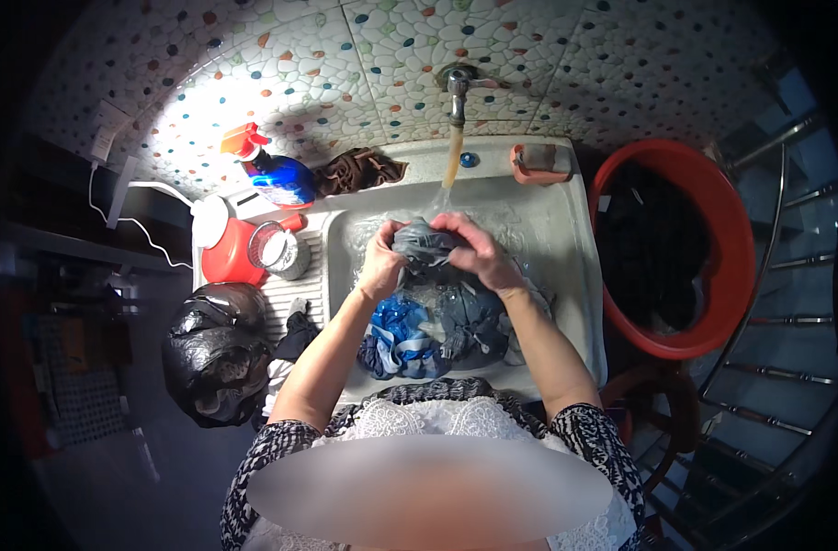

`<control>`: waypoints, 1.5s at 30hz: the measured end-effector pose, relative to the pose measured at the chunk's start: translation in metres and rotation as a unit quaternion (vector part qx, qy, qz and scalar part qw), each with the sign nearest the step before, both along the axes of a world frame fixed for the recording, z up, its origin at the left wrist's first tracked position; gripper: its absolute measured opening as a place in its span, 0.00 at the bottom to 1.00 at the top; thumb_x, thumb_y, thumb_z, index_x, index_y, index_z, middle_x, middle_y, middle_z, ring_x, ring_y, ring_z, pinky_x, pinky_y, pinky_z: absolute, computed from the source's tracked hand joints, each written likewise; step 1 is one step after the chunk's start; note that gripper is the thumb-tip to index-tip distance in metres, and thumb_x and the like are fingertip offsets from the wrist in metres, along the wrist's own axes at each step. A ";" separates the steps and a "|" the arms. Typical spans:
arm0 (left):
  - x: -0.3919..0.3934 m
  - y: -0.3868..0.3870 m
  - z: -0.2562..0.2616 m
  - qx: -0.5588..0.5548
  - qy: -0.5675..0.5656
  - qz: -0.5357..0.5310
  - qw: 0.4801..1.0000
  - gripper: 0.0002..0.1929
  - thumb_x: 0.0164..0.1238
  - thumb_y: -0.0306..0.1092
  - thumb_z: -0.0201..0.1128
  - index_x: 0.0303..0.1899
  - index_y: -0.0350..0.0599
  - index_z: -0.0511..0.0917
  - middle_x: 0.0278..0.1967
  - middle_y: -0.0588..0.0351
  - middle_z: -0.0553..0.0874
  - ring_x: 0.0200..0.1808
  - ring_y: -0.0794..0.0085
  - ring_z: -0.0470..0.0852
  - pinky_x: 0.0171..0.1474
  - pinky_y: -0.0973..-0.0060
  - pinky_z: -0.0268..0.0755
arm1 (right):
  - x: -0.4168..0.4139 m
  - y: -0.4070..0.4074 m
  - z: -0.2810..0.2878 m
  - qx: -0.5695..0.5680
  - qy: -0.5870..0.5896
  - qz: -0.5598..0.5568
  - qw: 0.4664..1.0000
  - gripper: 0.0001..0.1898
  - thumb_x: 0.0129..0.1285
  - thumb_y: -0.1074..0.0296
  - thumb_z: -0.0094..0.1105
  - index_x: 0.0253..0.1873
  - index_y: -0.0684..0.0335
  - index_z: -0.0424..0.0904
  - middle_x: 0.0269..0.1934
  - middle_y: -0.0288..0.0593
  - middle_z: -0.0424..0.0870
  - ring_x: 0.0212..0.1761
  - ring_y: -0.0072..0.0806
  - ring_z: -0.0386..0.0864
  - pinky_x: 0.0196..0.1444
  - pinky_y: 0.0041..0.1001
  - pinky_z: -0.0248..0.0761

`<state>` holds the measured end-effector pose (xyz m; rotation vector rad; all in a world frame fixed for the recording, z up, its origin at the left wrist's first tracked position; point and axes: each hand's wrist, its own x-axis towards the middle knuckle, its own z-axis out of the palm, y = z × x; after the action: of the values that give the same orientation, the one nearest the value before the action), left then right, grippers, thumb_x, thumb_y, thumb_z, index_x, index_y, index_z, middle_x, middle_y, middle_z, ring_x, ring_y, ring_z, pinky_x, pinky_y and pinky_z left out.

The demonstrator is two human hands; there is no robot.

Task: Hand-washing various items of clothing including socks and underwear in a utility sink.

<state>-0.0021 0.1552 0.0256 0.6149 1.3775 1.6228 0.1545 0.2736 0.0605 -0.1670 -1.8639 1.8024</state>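
Note:
My left hand (383, 260) and my right hand (479, 253) both grip a bunched grey cloth (422, 241) over the sink (577, 275). Its underside is hidden. Just beyond the cloth, water runs from a metal tap (457, 93) through a yellowish hose (453, 155). Nearer to me, a wet blue garment (400, 324) lies in the sink at the left, beside dark grey wet clothing (471, 324).
A red tub (744, 227) with dark contents stands at the right. Left are a spray bottle (281, 180), a red container (231, 253), a glass (286, 253) and a black plastic bag (216, 344). A soap dish (529, 172) sits on the back rim, brown cloth (357, 171) further left.

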 end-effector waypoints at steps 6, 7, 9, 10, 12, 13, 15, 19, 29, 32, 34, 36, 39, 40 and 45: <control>0.020 -0.005 0.090 0.077 -0.094 -0.027 0.992 0.14 0.47 0.18 0.60 0.38 0.40 0.72 0.31 0.60 0.79 0.31 0.78 0.79 0.31 0.83 0.72 | -0.007 0.039 -0.004 -0.129 0.062 0.026 0.989 0.40 0.65 0.34 0.30 0.60 0.70 0.66 0.59 0.50 0.70 0.62 0.33 0.65 0.65 0.35 0.53; 0.026 -0.003 0.104 0.094 -0.148 -0.023 0.984 0.14 0.47 0.18 0.59 0.38 0.40 0.72 0.31 0.59 0.80 0.32 0.77 0.80 0.33 0.82 0.73 | -0.011 0.037 -0.009 -0.125 0.066 0.021 0.990 0.40 0.65 0.34 0.30 0.60 0.70 0.66 0.59 0.50 0.70 0.62 0.33 0.65 0.65 0.35 0.53; 0.027 0.004 0.110 0.150 -0.181 -0.049 0.971 0.12 0.54 0.25 0.55 0.43 0.39 0.73 0.34 0.56 0.81 0.34 0.75 0.81 0.39 0.77 0.76 | -0.027 0.029 -0.015 -0.389 0.102 0.130 0.906 0.42 0.63 0.31 0.30 0.62 0.70 0.64 0.59 0.49 0.71 0.61 0.35 0.67 0.65 0.35 0.56; 0.026 0.002 0.109 0.135 -0.192 -0.042 0.971 0.12 0.57 0.28 0.54 0.43 0.38 0.73 0.35 0.56 0.81 0.35 0.74 0.82 0.40 0.76 0.76 | -0.035 0.019 -0.014 -0.453 0.089 0.157 0.873 0.47 0.58 0.26 0.28 0.64 0.68 0.60 0.60 0.55 0.69 0.61 0.39 0.68 0.63 0.37 0.61; 0.019 0.003 0.095 0.099 -0.238 -0.005 0.966 0.13 0.59 0.33 0.53 0.43 0.38 0.74 0.36 0.55 0.81 0.35 0.71 0.82 0.42 0.74 0.76 | -0.036 -0.008 -0.016 -0.563 0.123 0.206 0.791 0.48 0.57 0.25 0.30 0.65 0.67 0.59 0.60 0.56 0.69 0.61 0.41 0.69 0.61 0.37 0.63; 0.012 0.006 0.073 0.079 -0.272 0.025 0.959 0.14 0.60 0.36 0.53 0.43 0.37 0.74 0.36 0.55 0.81 0.35 0.70 0.81 0.42 0.73 0.75 | -0.034 -0.023 -0.019 -0.662 0.150 0.250 0.691 0.48 0.55 0.24 0.31 0.65 0.66 0.58 0.60 0.58 0.68 0.60 0.42 0.69 0.60 0.36 0.65; 0.002 0.011 0.020 0.063 -0.250 0.156 0.954 0.15 0.56 0.41 0.57 0.36 0.37 0.77 0.32 0.54 0.81 0.35 0.67 0.81 0.42 0.70 0.74 | -0.022 -0.048 -0.037 -0.624 0.106 0.245 0.734 0.48 0.55 0.24 0.32 0.66 0.65 0.58 0.60 0.56 0.69 0.60 0.40 0.69 0.60 0.35 0.65; 0.013 0.029 -0.035 -0.366 0.146 0.321 0.861 0.19 0.48 0.41 0.58 0.30 0.27 0.79 0.31 0.36 0.83 0.37 0.50 0.82 0.44 0.63 0.72 | -0.017 -0.043 -0.151 -0.341 -0.100 -0.058 0.933 0.48 0.50 0.29 0.55 0.65 0.67 0.59 0.60 0.45 0.68 0.57 0.33 0.70 0.60 0.33 0.63; -0.050 -0.026 -0.021 -0.246 -0.046 -0.262 0.932 0.23 0.67 0.54 0.49 0.51 0.47 0.76 0.38 0.60 0.82 0.40 0.67 0.80 0.39 0.69 0.73 | 0.022 -0.082 -0.058 -0.649 -0.095 0.169 0.735 0.27 0.55 0.53 0.63 0.53 0.68 0.72 0.35 0.46 0.83 0.32 0.31 0.82 0.36 0.29 0.78; -0.045 -0.024 -0.022 -0.133 -0.069 -0.152 0.977 0.34 0.59 0.64 0.55 0.59 0.49 0.69 0.46 0.62 0.77 0.54 0.66 0.72 0.53 0.62 0.65 | 0.036 -0.076 -0.034 -0.653 -0.103 0.163 0.732 0.40 0.51 0.42 0.59 0.58 0.74 0.66 0.30 0.48 0.81 0.29 0.32 0.80 0.43 0.33 0.77; -0.030 -0.016 -0.022 -0.004 -0.270 -0.196 0.943 0.46 0.50 0.72 0.56 0.64 0.48 0.61 0.56 0.52 0.72 0.59 0.57 0.69 0.59 0.53 0.61 | 0.031 -0.077 -0.025 -0.637 -0.070 0.193 0.743 0.42 0.51 0.40 0.57 0.59 0.75 0.65 0.30 0.48 0.81 0.29 0.33 0.80 0.46 0.35 0.75; -0.006 -0.002 -0.001 0.116 -0.398 -0.259 0.872 0.50 0.40 0.74 0.60 0.63 0.49 0.63 0.58 0.45 0.71 0.62 0.46 0.66 0.63 0.46 0.57 | 0.026 -0.082 -0.018 -0.611 -0.031 0.211 0.763 0.44 0.52 0.37 0.54 0.59 0.78 0.63 0.31 0.49 0.80 0.29 0.36 0.80 0.54 0.38 0.70; -0.011 0.001 -0.019 0.115 -0.377 -0.196 0.898 0.49 0.39 0.72 0.62 0.61 0.47 0.65 0.55 0.41 0.74 0.60 0.40 0.67 0.61 0.45 0.60 | 0.023 -0.083 -0.018 -0.639 -0.062 0.194 0.742 0.44 0.52 0.38 0.53 0.59 0.78 0.62 0.32 0.50 0.80 0.29 0.37 0.80 0.54 0.37 0.71; -0.012 -0.001 -0.023 0.095 -0.384 -0.150 0.906 0.40 0.44 0.65 0.66 0.54 0.46 0.70 0.48 0.43 0.79 0.54 0.47 0.75 0.58 0.50 0.66 | 0.021 -0.084 -0.031 -0.659 -0.056 0.195 0.724 0.43 0.53 0.37 0.54 0.60 0.75 0.63 0.33 0.49 0.80 0.31 0.36 0.81 0.49 0.36 0.73; -0.014 0.008 -0.006 -0.076 -0.231 -0.121 0.962 0.18 0.57 0.37 0.66 0.46 0.39 0.74 0.34 0.55 0.81 0.35 0.71 0.81 0.40 0.72 0.76 | 0.011 -0.072 -0.074 -0.634 -0.145 0.234 0.722 0.32 0.53 0.42 0.63 0.52 0.67 0.72 0.30 0.42 0.80 0.36 0.30 0.80 0.39 0.31 0.76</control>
<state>-0.0165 0.1636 0.0192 0.2741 1.0245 1.3404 0.1653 0.2018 -0.0135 -0.5046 -0.4336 3.2801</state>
